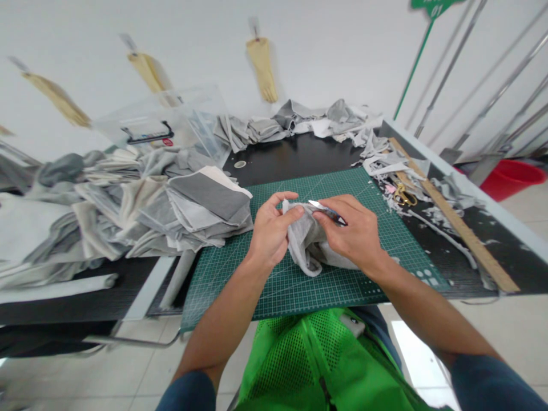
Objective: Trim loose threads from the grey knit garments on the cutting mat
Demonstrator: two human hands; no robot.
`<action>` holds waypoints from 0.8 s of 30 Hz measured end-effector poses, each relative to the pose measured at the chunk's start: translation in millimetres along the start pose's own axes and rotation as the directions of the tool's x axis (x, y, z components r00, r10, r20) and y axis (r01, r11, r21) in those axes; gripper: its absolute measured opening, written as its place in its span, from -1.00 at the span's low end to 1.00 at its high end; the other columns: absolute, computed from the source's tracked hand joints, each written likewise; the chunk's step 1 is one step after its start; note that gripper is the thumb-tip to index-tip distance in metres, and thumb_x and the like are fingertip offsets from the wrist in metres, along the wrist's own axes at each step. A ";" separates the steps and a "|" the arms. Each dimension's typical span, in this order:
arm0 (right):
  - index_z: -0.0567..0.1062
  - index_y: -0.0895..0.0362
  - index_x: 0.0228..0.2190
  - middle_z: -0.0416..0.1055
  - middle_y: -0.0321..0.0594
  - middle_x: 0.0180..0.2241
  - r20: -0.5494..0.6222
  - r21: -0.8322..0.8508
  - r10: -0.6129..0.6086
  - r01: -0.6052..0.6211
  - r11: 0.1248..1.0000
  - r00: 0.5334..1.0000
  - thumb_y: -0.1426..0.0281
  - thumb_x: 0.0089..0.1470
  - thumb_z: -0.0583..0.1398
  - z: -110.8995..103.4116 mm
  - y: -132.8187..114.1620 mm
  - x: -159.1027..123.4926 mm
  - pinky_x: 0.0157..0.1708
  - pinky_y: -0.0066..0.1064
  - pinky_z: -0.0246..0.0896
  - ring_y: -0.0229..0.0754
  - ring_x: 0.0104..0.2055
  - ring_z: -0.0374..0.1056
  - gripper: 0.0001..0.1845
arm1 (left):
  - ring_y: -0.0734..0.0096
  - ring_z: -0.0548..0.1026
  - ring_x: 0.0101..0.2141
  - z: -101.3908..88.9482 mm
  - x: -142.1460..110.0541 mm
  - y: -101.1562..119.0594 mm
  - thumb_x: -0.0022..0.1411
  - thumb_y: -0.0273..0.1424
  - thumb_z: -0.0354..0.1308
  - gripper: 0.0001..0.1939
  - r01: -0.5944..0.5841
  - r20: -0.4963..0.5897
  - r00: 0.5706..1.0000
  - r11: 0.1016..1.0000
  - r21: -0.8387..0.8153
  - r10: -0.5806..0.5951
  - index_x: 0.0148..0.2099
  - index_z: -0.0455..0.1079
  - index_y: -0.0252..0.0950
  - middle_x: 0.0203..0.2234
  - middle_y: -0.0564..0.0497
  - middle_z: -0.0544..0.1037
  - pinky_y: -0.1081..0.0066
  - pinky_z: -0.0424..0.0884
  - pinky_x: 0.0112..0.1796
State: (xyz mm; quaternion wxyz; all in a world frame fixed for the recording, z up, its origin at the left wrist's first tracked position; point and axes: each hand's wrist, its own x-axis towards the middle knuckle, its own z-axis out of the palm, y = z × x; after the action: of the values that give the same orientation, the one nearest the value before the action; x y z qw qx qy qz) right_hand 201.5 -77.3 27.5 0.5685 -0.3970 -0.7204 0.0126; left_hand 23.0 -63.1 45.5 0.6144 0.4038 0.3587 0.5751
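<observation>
My left hand [270, 230] pinches the upper edge of a crumpled grey piece of fabric [309, 246] above a green cutting mat [299, 285]. My right hand [351, 230] is closed around small thread snips [326, 210] whose metal tip points left toward my left fingers, and it also rests on the fabric. Both hands are close together over the middle of the mat.
A pile of grey and cream fabric pieces [141, 211] lies left of the mat. More folded fabric [299, 120] sits at the back, beside a clear plastic bin [162, 123]. Gold scissors [405, 196], a long wooden ruler [454, 214] and scraps lie on the right. A red tub [511, 177] stands on the floor.
</observation>
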 end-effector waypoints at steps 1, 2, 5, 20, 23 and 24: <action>0.68 0.02 -0.12 0.69 -0.14 -0.19 -0.003 0.000 -0.004 0.004 1.000 1.000 0.39 0.29 0.32 0.2 0.2 0.0 -0.07 -0.12 0.56 -0.03 -0.13 0.59 -0.85 | 0.47 0.57 -0.49 0.1 0.2 -0.2 -0.02 -0.42 0.58 -0.46 0.000 -0.001 1.000 1.000 0.000 0.000 -0.02 0.43 -0.26 -0.46 0.10 0.63 0.47 0.51 -0.38; 0.68 0.02 -0.12 0.69 -0.13 -0.19 -0.007 0.000 -0.011 0.011 1.000 1.000 0.39 0.30 0.32 0.4 0.4 0.0 -0.07 -0.13 0.56 -0.03 -0.13 0.59 -0.85 | 0.48 0.57 -0.49 0.1 0.4 -0.4 -0.02 -0.41 0.58 -0.45 -0.001 -0.002 1.000 1.000 0.001 0.001 -0.02 0.43 -0.26 -0.46 0.10 0.62 0.47 0.51 -0.38; 0.68 0.05 -0.12 0.69 -0.12 -0.20 -0.018 -0.009 -0.039 0.039 0.999 0.999 0.40 0.31 0.31 0.9 0.9 0.0 -0.08 -0.14 0.56 -0.04 -0.14 0.59 -0.86 | 0.48 0.57 -0.49 0.6 0.6 -0.9 -0.03 -0.40 0.58 -0.45 -0.008 -0.001 1.000 1.000 0.003 0.008 -0.03 0.42 -0.26 -0.46 0.09 0.63 0.47 0.51 -0.37; 0.69 0.00 -0.14 0.69 -0.14 -0.21 -0.018 -0.022 -0.017 0.017 1.000 1.000 0.36 0.32 0.31 2.6 4.0 -1.5 -0.08 -0.10 0.58 -0.02 -0.14 0.59 -0.87 | 0.48 0.56 -0.50 2.0 -1.8 -2.5 -0.01 -0.35 0.59 -0.44 -0.044 -0.017 0.999 0.998 0.037 0.045 -0.02 0.42 -0.24 -0.46 0.10 0.62 0.48 0.50 -0.40; 0.70 0.01 -0.14 0.69 -0.14 -0.21 -0.016 -0.021 -0.019 0.019 1.000 1.000 0.37 0.32 0.31 2.3 4.0 -1.5 -0.08 -0.10 0.58 -0.02 -0.15 0.59 -0.87 | 0.47 0.57 -0.49 1.6 -1.6 -3.3 -0.01 -0.34 0.59 -0.43 -0.050 -0.012 0.999 0.998 0.039 0.050 0.00 0.42 -0.24 -0.46 0.10 0.62 0.48 0.51 -0.39; 0.70 0.01 -0.14 0.69 -0.14 -0.21 -0.018 -0.020 -0.026 0.025 0.999 1.000 0.38 0.32 0.31 2.2 4.1 -1.6 -0.08 -0.10 0.57 -0.03 -0.15 0.59 -0.86 | 0.47 0.57 -0.50 1.6 -1.5 -3.4 -0.01 -0.35 0.59 -0.43 -0.052 -0.010 0.999 0.998 0.038 0.052 0.00 0.42 -0.24 -0.46 0.10 0.62 0.48 0.51 -0.39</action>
State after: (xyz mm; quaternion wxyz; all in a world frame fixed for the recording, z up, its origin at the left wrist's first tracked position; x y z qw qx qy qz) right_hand 202.0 -74.5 23.5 0.5712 -0.3934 -0.7204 -0.0054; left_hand 25.8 -64.8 43.0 0.5894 0.4214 0.3623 0.5863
